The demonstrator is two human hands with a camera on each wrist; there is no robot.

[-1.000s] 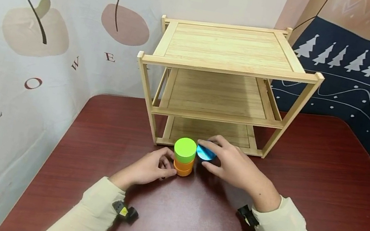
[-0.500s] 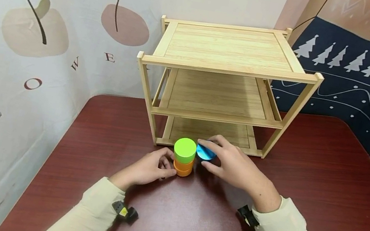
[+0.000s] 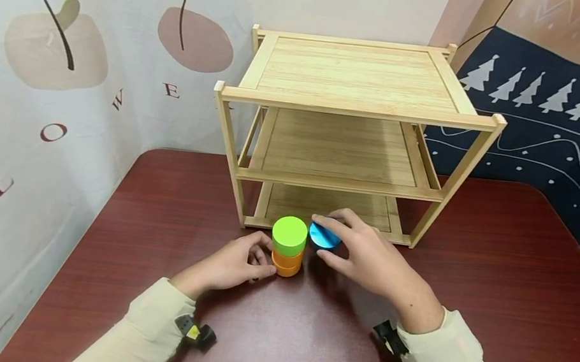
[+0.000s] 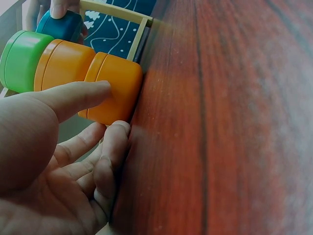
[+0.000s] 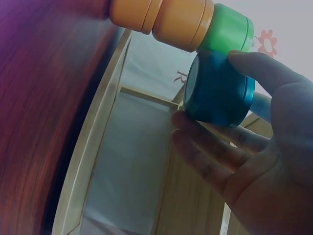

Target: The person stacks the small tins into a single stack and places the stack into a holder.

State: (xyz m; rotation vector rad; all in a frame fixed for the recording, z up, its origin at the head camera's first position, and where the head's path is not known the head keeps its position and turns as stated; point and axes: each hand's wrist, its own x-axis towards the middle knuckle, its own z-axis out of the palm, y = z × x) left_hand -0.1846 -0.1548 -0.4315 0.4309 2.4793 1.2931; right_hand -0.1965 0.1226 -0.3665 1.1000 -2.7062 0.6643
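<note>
In the head view, centre, the right hand [image 3: 372,257] is holding a glossy, plastic-looking blue cylinder [image 3: 324,237] beside a matching green cylinder [image 3: 289,236]; the left hand [image 3: 230,261] is resting leftward. In the left wrist view, upper left, the left hand's thumb and fingers are gripping the rounded lower orange cylinder [image 4: 125,84], which is bearing its orange twin [image 4: 69,64] (bracing it, I'd guess). In the right wrist view, right of centre, the right hand is pinching the blue cylinder aloft: positioning seems underway, the next move calling for steadiness.
</note>
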